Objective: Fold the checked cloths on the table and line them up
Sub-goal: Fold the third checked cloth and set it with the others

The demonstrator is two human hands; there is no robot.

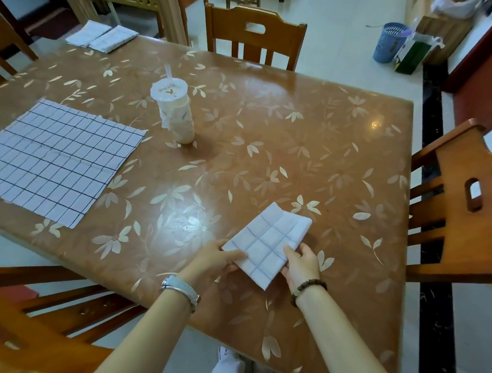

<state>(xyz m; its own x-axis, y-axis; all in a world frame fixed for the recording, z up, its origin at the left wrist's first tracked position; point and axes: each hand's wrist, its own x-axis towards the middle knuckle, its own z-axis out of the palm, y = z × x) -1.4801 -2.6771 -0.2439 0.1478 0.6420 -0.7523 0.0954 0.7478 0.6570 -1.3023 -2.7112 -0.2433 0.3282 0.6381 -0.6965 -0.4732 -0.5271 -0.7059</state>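
Observation:
A small folded white cloth with blue checks [267, 241] is held just above the brown flowered table [271, 147] near its front edge. My left hand [217, 261] grips its left corner and my right hand [300, 263] grips its near right edge. A larger checked cloth [51, 158] lies spread flat at the table's left side. Two folded cloths [102, 36] lie side by side at the far left corner.
A lidded drink cup with a straw [175, 111] stands mid-table beside the spread cloth. Wooden chairs stand at the far side [254, 35], the right [464, 207] and the near left [25, 325]. A blue basket [390, 42] is on the floor beyond.

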